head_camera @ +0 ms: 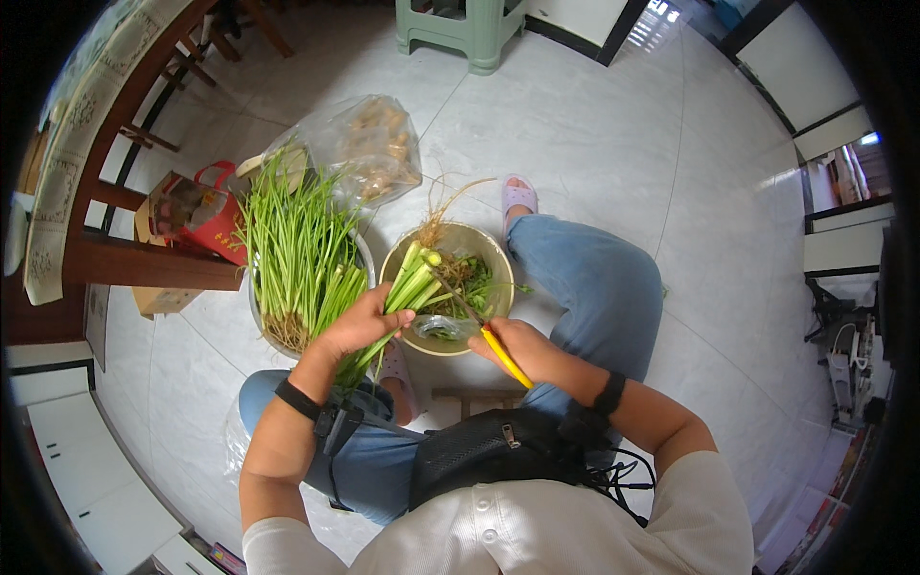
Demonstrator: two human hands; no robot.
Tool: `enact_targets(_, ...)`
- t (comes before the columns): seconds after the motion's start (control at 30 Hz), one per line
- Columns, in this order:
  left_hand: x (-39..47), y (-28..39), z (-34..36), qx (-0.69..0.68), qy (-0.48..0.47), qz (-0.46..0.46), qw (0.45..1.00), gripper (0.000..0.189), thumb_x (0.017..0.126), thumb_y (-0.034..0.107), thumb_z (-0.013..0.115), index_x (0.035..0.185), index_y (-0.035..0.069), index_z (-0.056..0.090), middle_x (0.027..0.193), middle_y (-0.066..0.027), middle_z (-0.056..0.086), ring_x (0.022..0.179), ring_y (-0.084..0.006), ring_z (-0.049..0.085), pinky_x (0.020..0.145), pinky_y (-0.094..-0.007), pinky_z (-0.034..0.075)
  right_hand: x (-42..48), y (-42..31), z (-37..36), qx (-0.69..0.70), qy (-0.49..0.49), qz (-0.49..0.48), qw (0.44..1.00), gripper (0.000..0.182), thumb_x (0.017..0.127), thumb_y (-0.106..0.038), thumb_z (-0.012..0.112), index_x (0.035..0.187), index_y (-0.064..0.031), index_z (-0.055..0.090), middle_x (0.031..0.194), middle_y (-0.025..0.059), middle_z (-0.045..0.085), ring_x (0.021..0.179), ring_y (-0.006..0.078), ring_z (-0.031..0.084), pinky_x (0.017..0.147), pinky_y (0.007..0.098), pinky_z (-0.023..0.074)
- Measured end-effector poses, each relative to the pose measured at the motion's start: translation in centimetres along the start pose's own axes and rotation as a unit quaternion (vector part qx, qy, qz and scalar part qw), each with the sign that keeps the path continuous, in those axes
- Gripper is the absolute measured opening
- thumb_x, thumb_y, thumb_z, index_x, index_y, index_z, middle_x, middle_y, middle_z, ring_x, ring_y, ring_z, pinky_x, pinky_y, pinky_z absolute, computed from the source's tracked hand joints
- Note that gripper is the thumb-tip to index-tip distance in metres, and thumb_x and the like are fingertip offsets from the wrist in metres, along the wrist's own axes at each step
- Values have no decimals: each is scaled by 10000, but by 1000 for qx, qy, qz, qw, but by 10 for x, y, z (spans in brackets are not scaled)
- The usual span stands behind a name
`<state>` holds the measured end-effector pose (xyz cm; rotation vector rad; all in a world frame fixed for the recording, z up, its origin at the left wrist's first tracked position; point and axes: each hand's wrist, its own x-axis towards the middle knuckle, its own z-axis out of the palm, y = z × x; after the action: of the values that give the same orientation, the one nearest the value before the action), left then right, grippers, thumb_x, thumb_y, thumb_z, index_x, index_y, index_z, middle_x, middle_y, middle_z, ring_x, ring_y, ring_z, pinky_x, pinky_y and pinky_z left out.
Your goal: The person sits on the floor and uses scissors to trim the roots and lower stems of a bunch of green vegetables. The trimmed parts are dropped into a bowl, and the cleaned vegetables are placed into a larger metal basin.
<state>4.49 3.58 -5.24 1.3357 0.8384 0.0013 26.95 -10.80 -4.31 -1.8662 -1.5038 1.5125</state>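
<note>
My left hand (366,320) grips a bunch of green leafy-vegetable stalks (413,280), apparently thin celery, root end pointing away from me. Pale cut ends and stringy brown roots (431,233) show at its tip, above a cream bucket (507,269). In my right hand (521,345) is a yellow-handled cutting tool (503,356); its narrow dark blade meets the stalks near their cut ends. Inside the bucket lie root and leaf trimmings (471,277) and a piece of clear plastic (442,328). To the left, a large heap of rooted stalks (298,251) fills a metal basin (366,259).
Beyond the basin sits a clear plastic bag (381,144) of brownish, lumpy contents. A red bag (215,223) and cardboard box (165,300) stand by a wooden table (158,262). A green plastic stool (460,32) is farther off. My knees flank the bucket.
</note>
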Motion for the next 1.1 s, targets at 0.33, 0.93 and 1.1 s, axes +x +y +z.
enact_targets(0.33,0,0,1,-44,-11,-20,999,214,869,193,585,932,18,479,759,-33,566,646,-96,521,599,-236,439,-8,-4,15,453,-137,42,880,530,925,-512,299,666,-69,430,427,24,361,312,128,352,300,254,302)
enact_targets(0.93,1,-8,9,110,46,24,993,256,870,212,572,875,-2,430,633,-71,529,499,-145,525,437,-284,443,22,29,21,599,-121,253,750,691,675,-806,391,690,-115,383,490,-57,268,369,53,256,332,197,214)
enact_targets(1.1,4,-9,6,104,29,20,994,233,868,194,578,909,1,452,649,-42,523,541,-110,506,477,-256,440,14,20,18,548,-198,212,785,708,721,-787,336,744,-85,425,523,-8,348,396,94,330,357,232,279)
